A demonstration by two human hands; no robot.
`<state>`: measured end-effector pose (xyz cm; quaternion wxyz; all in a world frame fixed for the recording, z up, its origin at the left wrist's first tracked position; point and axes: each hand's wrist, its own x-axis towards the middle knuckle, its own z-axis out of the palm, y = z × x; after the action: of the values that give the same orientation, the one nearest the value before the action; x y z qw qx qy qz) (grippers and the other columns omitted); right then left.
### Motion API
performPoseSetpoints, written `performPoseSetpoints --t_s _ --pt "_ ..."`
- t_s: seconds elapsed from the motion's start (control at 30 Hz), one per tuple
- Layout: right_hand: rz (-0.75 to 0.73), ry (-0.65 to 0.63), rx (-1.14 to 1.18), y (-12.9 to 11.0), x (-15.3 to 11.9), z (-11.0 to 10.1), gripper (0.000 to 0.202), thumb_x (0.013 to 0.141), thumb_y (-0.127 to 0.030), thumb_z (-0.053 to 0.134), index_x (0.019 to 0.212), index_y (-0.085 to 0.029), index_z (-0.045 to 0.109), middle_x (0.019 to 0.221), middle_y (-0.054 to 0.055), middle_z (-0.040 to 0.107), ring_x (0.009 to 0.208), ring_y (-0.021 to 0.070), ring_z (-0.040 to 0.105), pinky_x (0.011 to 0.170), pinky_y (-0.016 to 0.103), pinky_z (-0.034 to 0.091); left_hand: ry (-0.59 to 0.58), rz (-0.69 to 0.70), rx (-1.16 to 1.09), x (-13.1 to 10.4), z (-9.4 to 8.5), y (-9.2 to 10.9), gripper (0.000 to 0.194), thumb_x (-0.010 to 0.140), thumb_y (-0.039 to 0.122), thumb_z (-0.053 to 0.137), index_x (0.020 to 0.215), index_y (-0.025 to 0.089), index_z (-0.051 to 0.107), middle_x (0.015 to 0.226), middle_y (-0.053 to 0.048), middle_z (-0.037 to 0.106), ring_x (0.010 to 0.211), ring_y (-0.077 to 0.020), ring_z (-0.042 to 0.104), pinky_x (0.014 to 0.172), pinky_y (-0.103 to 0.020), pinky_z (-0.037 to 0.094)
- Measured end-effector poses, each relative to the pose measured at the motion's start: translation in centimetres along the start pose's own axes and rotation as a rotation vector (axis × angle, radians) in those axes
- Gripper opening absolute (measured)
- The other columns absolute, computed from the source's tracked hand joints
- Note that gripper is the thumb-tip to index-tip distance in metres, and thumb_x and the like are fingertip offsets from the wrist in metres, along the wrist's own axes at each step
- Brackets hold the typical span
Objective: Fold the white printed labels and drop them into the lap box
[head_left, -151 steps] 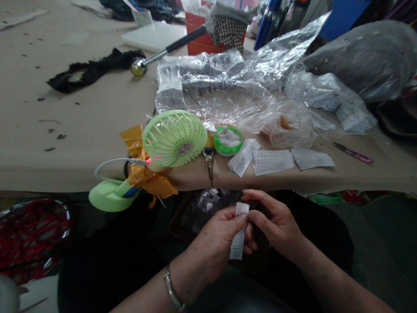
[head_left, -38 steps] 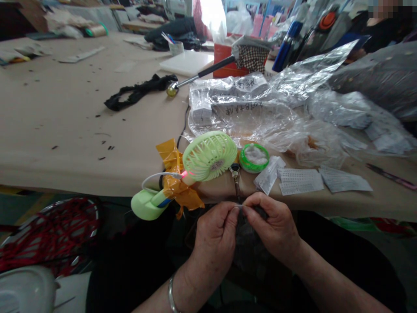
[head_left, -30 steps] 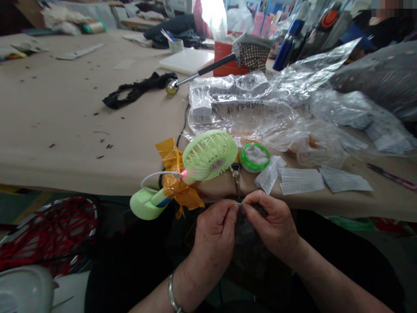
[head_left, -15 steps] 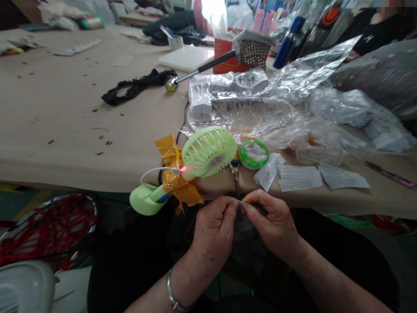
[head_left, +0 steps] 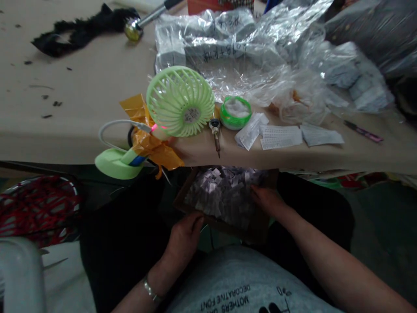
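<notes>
A cardboard box full of small whitish tags sits below the table edge, between my knees. My left hand is closed at the box's near left corner, with thumb and curled fingers on its rim. Reaching over the right side of the box, my right hand has its fingertips down among the tags; shadow hides what they hold, if anything. Above the box, a soldering iron points its tip past the table's front edge. Beside it stands a round green tub with white fluffy material inside.
A light-green fan is fixed to the edge with orange tape. Printed label strips lie right of the tub, then pink-handled tweezers or snips. Behind are plastic-wrapped bundles and black lacy fabric. A basket of red material stands lower left.
My hands have parted from their pinch at the soldering iron tip and gone down to the box. The view has tilted downward, bringing the box and tags into sight.
</notes>
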<state>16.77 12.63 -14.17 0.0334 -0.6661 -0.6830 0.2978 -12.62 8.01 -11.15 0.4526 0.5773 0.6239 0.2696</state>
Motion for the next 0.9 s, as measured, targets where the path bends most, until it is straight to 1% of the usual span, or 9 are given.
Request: performPoseSetpoints --t_s 0.1,0.17,0.37,0.53,0.63,0.7,0.77,0.83,0.9 --pt "-0.006 -0.005 -0.047 0.3 0.3 0.2 0.032 0.089 -0.022 0.044 0.116 -0.018 0.061 0.107 0.011 0.07 0.097 0.0219 0.066 0.086 0.03 0.045 0.013 0.018 0.008 0.3 0.7 -0.4 0.014 0.078 0.024 0.058 0.084 0.021 0.071 0.084 -0.005 0.074 0.08 -0.0214 0.068 0.078 -0.03 0.05" --pt "-0.027 -0.012 -0.055 0.2 0.1 0.3 0.032 0.089 -0.022 0.044 0.116 -0.017 0.061 0.109 0.01 0.069 0.099 0.0212 0.065 0.086 0.029 0.045 0.042 0.022 0.007 0.8 0.9 -0.6 0.015 0.078 0.026 0.058 0.084 0.021 0.071 0.085 -0.005 0.074 0.081 -0.022 0.067 0.078 -0.031 0.05" --pt "-0.057 0.007 -0.044 0.9 -1.0 1.5 0.018 0.086 -0.021 0.051 0.099 -0.015 0.062 0.091 0.005 0.069 0.08 0.015 0.062 0.076 0.028 0.045 0.201 -0.011 -0.032 1.7 0.6 -2.0 0.02 0.076 0.031 0.055 0.078 0.017 0.069 0.071 -0.005 0.069 0.067 -0.0202 0.063 0.065 -0.029 0.05" --pt "-0.098 0.037 -0.023 2.0 -1.9 1.7 0.014 0.086 -0.022 0.047 0.085 -0.018 0.06 0.081 0.003 0.066 0.072 0.0136 0.059 0.069 0.024 0.04 0.393 -0.037 -0.083 1.4 -0.3 -3.8 0.027 0.085 0.034 0.046 0.09 0.014 0.062 0.083 -0.006 0.067 0.077 -0.018 0.063 0.069 -0.029 0.051" --pt "-0.134 0.033 -0.004 2.3 -2.7 1.7 0.015 0.085 -0.024 0.045 0.08 -0.02 0.059 0.078 0.002 0.066 0.072 0.0147 0.06 0.067 0.024 0.04 0.439 -0.034 -0.065 0.8 -0.5 -4.3 0.023 0.09 0.028 0.043 0.096 0.012 0.059 0.082 -0.006 0.065 0.074 -0.0165 0.063 0.068 -0.032 0.052" --pt "-0.158 0.019 -0.001 2.4 -3.3 2.0 0.016 0.084 -0.025 0.045 0.078 -0.021 0.059 0.076 0.002 0.067 0.071 0.0156 0.061 0.067 0.024 0.041 0.417 -0.004 -0.02 -0.1 -0.1 -4.1 0.019 0.09 0.024 0.045 0.095 0.012 0.059 0.083 -0.005 0.065 0.077 -0.0172 0.063 0.072 -0.035 0.052" --pt "-0.174 -0.01 -0.01 2.4 -3.8 2.6 0.017 0.083 -0.026 0.046 0.076 -0.021 0.061 0.075 0.002 0.068 0.071 0.017 0.063 0.066 0.025 0.042 0.348 0.048 0.044 -1.4 0.6 -3.5 0.017 0.087 0.018 0.048 0.096 0.012 0.061 0.091 -0.007 0.066 0.088 -0.0193 0.062 0.084 -0.039 0.05" --pt "-0.181 -0.063 -0.031 2.1 -4.4 3.5 0.018 0.082 -0.023 0.049 0.073 -0.021 0.064 0.075 0.003 0.07 0.072 0.0181 0.065 0.065 0.025 0.043 0.237 0.105 0.111 -2.8 1.6 -2.9 0.021 0.083 0.012 0.049 0.098 0.014 0.064 0.102 -0.01 0.066 0.101 -0.0207 0.059 0.095 -0.04 0.044" --pt "-0.175 -0.122 -0.061 1.7 -5.0 4.6 0.017 0.079 -0.019 0.053 0.071 -0.022 0.067 0.076 0.002 0.072 0.074 0.0181 0.067 0.066 0.024 0.045 0.099 0.133 0.162 -4.1 2.5 -2.5 0.026 0.08 0.01 0.051 0.1 0.018 0.066 0.109 -0.008 0.066 0.106 -0.0207 0.057 0.1 -0.036 0.041"
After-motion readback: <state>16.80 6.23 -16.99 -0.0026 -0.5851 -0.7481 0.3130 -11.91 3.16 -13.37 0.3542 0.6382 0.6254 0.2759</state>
